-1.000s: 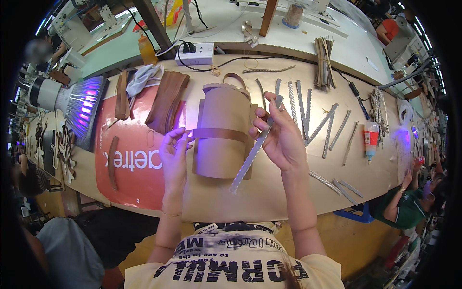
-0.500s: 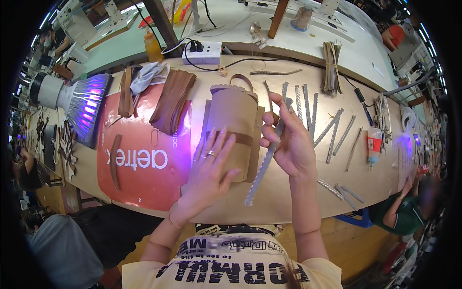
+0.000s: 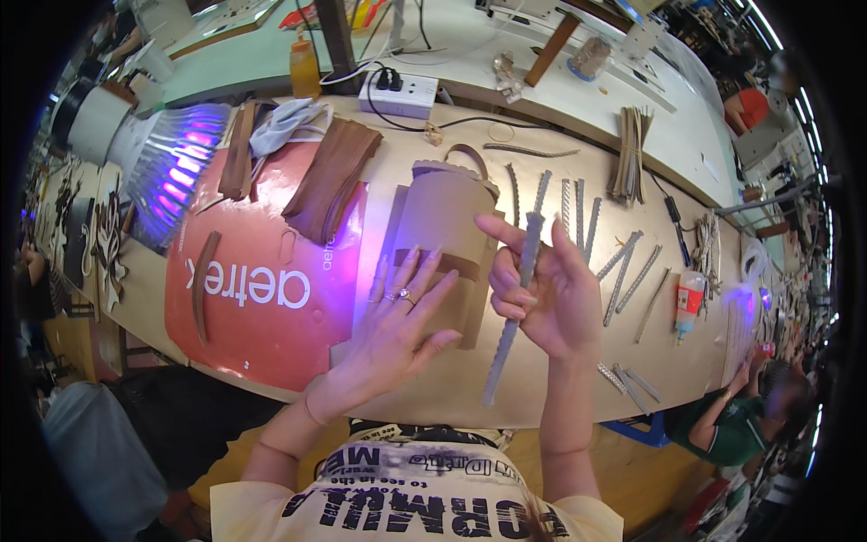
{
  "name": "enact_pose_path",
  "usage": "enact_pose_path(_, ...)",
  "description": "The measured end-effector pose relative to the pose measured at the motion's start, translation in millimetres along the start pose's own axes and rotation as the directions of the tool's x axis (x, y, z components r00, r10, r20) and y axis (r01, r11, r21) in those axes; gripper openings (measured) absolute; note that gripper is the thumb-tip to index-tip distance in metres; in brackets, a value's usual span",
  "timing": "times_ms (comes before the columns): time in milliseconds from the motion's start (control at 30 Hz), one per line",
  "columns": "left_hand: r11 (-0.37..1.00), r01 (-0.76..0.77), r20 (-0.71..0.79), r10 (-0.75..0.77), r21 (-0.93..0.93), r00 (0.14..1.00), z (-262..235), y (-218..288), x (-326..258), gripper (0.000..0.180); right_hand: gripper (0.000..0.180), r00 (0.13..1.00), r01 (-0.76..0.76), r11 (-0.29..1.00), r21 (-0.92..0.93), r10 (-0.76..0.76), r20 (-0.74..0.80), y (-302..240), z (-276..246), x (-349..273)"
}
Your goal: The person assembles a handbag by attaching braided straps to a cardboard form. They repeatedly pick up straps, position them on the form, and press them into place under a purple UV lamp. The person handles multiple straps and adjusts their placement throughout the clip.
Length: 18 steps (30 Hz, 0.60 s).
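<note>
My left hand (image 3: 393,321) lies with its fingers spread on the lower part of a brown cardboard-like form (image 3: 444,217). The form has a scalloped top edge, a thin loop (image 3: 467,155) at its far end and a darker band (image 3: 463,267) across it. Just to the right, my right hand (image 3: 562,294) is raised palm up, its fingers closed round a long grey strip (image 3: 502,363) with a notched edge. The strip stands steeply, its upper end above the fingers and its lower end toward me. What lies beneath my left palm is hidden.
Several similar grey strips (image 3: 619,275) lie to the right, near a glue bottle (image 3: 689,303) and a tied bundle (image 3: 629,154). Left are a red sheet (image 3: 262,334), brown strips (image 3: 334,181) and a lit lamp (image 3: 172,172). A power strip (image 3: 397,93) sits at the back.
My right hand has turned, its index finger and thumb now more spread, and the strip has swung more upright. My left hand stays on the form. The whole view has shifted slightly.
</note>
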<state>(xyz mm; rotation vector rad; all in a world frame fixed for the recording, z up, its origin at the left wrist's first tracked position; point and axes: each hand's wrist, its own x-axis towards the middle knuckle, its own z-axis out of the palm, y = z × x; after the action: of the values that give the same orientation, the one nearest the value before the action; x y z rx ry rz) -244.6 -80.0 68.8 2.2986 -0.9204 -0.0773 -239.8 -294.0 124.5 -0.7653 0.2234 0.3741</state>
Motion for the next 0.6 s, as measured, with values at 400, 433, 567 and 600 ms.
enact_pose_path(400, 0.580, 0.320, -0.118, -0.592, -0.749, 0.797, 34, -56, -4, 0.050, 0.026, 0.965, 0.133, 0.322, -0.937, -0.256, 0.049, -2, -8, -3)
enact_pose_path(433, 0.509, 0.328, -0.039, -0.583, -0.796, 0.811, 36, -59, -5, 0.049, 0.026, 0.965, 0.173, 0.291, -0.941, -0.243, 0.102, 0, -7, 1)
enact_pose_path(567, 0.410, 0.229, -0.086, -0.621, -0.883, 0.779, 39, -54, -4, 0.034, 0.034, 0.979, 0.150, 0.320, -0.936, -0.179, 0.096, 12, 2, 16)
enact_pose_path(600, 0.377, 0.208, -0.077, -0.616, -0.903, 0.784, 37, -54, -3, 0.030, 0.036, 0.980, 0.138, 0.374, -0.917, -0.186, 0.072, 16, 5, 20)
